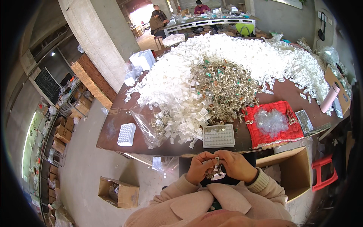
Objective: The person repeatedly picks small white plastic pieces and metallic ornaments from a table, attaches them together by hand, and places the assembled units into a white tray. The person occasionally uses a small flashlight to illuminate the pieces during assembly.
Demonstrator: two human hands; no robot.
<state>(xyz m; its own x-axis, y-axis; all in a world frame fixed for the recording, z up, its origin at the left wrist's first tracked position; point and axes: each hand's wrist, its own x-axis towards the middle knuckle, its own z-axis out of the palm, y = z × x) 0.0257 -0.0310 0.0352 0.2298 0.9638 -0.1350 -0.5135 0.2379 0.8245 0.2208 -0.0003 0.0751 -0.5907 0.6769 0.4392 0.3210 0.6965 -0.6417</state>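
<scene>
My left hand point(200, 167) and my right hand point(238, 166) meet just off the table's near edge, fingers closed in a pinch. Between their fingertips is a small white tag point(217, 159). Under it, a cluster of small metallic ring-like pieces point(212, 173) hangs in my left hand; their exact kind is too small to tell. Beyond the hands, a white slotted tray point(218, 136) lies at the table's edge. Behind it rises a heap of brass-coloured ring-like pieces point(225, 89), with a few green bits among them.
A large heap of white tags point(170, 79) spreads over the brown table point(111, 130). A white holed tray point(126, 134) lies left; a red cloth point(257, 139) with clear bags and a pink bottle point(330, 97) are right. Cardboard boxes point(127, 196) and a red stool point(324, 173) flank me. People sit farther back.
</scene>
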